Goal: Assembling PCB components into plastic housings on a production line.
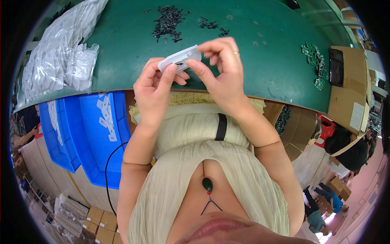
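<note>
My left hand (156, 83) grips a white plastic shell (190, 54) by its left end, thumb on top and fingers beneath. The shell is tilted, with its open inner side facing me. A small black part (179, 64) lies in it near my left thumb. My right hand (221, 67) is at the shell's other end, its index fingertip and thumb at the edge and the other fingers curled. Beyond my hands, a pile of small black parts (167, 22) lies on the green table (260, 65), with smaller clusters (208, 24) to its right.
Clear bags of white parts (61, 61) cover the table's left end. Blue bins (95, 150) with white pieces stand below the left edge. Green circuit boards (315, 61), a dark box-shaped object (336, 67) and a cardboard box (347, 89) are at the right. A black cable (107, 175) hangs beside my left arm.
</note>
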The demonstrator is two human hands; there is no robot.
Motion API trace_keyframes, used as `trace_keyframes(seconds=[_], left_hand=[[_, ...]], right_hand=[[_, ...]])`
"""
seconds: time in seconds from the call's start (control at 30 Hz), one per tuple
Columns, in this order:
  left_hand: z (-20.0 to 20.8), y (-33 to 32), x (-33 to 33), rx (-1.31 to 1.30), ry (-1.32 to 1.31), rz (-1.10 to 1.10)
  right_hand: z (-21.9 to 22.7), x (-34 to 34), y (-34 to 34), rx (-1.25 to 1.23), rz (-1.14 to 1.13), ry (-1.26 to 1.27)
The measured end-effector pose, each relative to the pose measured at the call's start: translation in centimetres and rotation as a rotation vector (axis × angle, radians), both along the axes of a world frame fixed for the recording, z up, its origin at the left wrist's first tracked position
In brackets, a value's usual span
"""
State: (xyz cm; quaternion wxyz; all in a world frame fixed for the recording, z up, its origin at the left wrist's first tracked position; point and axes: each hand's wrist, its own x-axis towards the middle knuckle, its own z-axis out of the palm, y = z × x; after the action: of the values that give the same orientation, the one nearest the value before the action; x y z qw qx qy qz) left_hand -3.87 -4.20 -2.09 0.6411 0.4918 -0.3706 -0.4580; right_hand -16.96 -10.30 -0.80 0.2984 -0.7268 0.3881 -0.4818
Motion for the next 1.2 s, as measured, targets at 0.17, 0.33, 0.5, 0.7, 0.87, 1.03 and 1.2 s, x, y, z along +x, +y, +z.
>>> trace_keyframes(seconds=[0.17,0.33,0.5,0.7,0.87,1.03,1.2], left_hand=[[0.3,0.5,0.3,0.03,-0.019,-0.058],[0.7,1.9,0.5,0.054,-0.034,-0.124],[1.4,3.1,0.9,0.119,0.009,-0.065],[0.7,5.0,4.4,0.176,-0.055,0.266],[-2.5,9.1,16.5,0.042,-0.151,0.753],[-13.2,16.2,27.6,0.187,-0.244,1.03],[-24.3,20.0,28.9,0.607,-0.29,1.096]], right_hand=[[0.1,-0.5,-0.5,0.027,0.179,0.082],[0.5,-1.0,-0.5,0.432,0.45,0.102],[-0.1,-0.2,0.1,0.564,0.506,-0.056],[0.8,1.0,-0.2,0.647,0.723,0.038],[-1.2,1.7,-4.1,0.173,0.361,0.26],[-2.8,1.7,-5.7,-0.017,0.228,0.441],[-2.9,2.2,-5.8,-0.105,0.284,0.538]])
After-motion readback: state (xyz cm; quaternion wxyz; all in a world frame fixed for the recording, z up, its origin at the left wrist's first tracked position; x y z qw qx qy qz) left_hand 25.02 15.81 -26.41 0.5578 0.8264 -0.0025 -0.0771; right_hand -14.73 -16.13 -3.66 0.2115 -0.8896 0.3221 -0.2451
